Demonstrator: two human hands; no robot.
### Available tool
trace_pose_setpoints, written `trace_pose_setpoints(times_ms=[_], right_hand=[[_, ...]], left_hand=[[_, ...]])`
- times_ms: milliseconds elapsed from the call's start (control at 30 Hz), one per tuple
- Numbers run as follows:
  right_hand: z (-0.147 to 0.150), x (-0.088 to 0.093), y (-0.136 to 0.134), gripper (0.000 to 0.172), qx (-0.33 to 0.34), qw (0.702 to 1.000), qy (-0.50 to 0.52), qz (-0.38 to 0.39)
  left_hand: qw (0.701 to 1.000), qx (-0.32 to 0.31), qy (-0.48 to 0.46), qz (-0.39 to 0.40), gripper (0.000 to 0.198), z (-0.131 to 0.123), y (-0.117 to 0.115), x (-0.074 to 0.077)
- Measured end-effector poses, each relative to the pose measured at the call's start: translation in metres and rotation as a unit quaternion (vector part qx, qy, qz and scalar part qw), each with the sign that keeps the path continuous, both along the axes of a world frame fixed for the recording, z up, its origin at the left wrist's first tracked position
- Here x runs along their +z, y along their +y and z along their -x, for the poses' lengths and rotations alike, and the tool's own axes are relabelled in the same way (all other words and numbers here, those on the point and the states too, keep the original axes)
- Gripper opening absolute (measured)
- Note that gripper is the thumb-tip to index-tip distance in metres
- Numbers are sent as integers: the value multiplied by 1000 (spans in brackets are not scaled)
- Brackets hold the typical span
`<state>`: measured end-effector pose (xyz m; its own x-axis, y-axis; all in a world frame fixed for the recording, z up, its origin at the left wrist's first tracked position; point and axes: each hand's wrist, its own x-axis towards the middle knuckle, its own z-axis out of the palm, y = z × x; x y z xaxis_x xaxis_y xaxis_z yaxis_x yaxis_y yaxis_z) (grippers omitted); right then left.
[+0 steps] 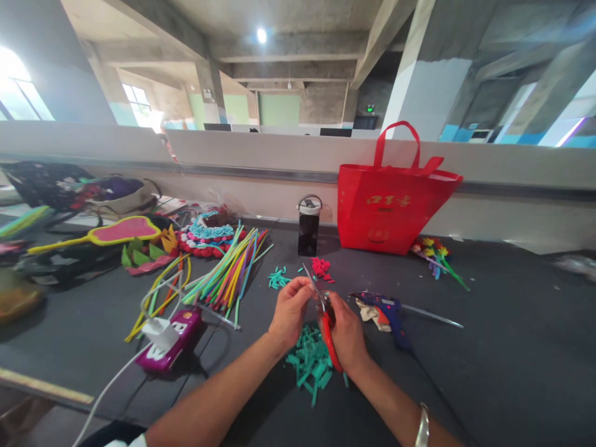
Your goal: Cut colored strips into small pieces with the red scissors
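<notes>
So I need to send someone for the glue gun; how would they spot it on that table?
Start at the red tote bag against the back wall. Come forward to the right hand holding scissors; the glue gun lies just right of it, dark blue, beside a crumpled cloth.

Both bare forearms reach forward and converge, wrists nearly meeting. The left grip (291, 310) is curled, its fingertips pinched together just beside the right grip (345, 335). The right grip is closed in a fist, knuckles up, with a silver bangle back along its forearm.
</notes>
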<state>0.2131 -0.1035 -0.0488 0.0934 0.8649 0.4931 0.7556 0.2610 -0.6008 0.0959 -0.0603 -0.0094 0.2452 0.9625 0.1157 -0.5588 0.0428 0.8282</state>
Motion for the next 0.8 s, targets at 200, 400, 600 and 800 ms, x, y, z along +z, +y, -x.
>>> trace_pose_setpoints(times_ms=[200,400,600,800], right_hand=[[1,0,-1,23,3,1000,-1,-15],[1,0,-1,22,-7,1000,-19,-10],[1,0,-1,22,-3,1000,-7,-14],[2,4,-4,20,18,999,23,-17]], left_hand=[[1000,-5,-3,-2,14,0,0,0],[1000,-2,-12,9,14,0,-2,-1],[1000,1,0,17,15,-1,-3,1],[1000,0,-1,13,15,-1,-3,2]])
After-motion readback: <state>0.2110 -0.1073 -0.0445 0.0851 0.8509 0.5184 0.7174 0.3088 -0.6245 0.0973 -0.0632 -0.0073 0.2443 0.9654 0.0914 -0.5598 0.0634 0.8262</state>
